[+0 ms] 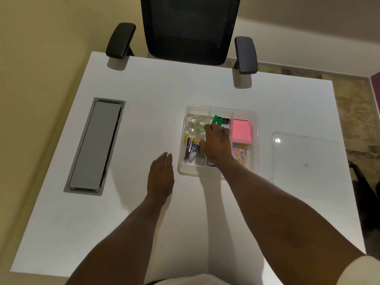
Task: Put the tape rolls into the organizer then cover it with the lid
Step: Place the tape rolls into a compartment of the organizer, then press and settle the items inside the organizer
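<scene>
A clear plastic organizer (255,120) stands on the white table. Several clear tape rolls (195,124) lie in its far-left compartment. My right hand (216,143) reaches into the organizer's middle, fingers spread over the divider beside the tape rolls, with nothing visibly held. My left hand (160,176) rests flat on the table just left of the organizer, fingers together and empty. The clear lid (304,157) lies flat on the table to the right of the organizer.
The organizer also holds pink sticky notes (241,131), coloured paper clips (241,155), staplers (191,150) and green clips (218,120). A grey cable hatch (95,146) is set in the table at left. A black office chair (189,29) stands at the far edge.
</scene>
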### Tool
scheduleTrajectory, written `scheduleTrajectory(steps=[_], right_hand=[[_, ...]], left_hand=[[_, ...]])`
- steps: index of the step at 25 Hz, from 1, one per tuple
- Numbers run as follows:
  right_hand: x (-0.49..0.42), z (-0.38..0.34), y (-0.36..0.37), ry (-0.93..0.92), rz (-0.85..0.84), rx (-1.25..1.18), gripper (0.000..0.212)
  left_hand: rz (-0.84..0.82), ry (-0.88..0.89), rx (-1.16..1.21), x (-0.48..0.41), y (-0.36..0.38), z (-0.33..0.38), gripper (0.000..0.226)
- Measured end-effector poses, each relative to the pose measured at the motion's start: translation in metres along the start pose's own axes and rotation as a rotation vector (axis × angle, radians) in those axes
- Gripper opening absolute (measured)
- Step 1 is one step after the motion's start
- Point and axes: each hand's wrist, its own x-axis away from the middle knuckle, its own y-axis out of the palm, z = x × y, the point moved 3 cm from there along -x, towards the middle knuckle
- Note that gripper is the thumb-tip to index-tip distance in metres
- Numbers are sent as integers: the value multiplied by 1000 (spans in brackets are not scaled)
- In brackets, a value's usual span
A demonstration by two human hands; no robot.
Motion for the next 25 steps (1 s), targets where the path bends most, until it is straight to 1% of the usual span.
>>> scheduleTrajectory(steps=[3, 5, 9, 11, 14, 17, 21, 25], right_hand=[[-4, 3, 1, -7, -30, -59, 44], [-10, 5, -1, -16, -29, -79, 44], [-24, 7, -2, -30, -13, -69, 43], [-31, 9, 1, -33, -14, -36, 44], [-41, 10, 3, -42, -14, 0, 42], [-47, 6, 5, -79, -42, 36, 41], [-51, 6, 14, -82, -97, 86, 43], [-53, 8, 19, -98, -129, 90, 53]], left_hand=[[98, 34, -3, -39, -30, 10, 48], [112, 81, -9, -65, -47, 23, 48], [115, 91, -8, -107, -68, 49, 49], [94, 92, 0, -121, -69, 58, 50], [53, 81, -51, -134, -65, 65, 51], [10, 54, -50, -145, -59, 71, 47], [-45, -53, -4, -159, -50, 76, 44], [-96, -118, 27, -167, -39, 83, 47]])
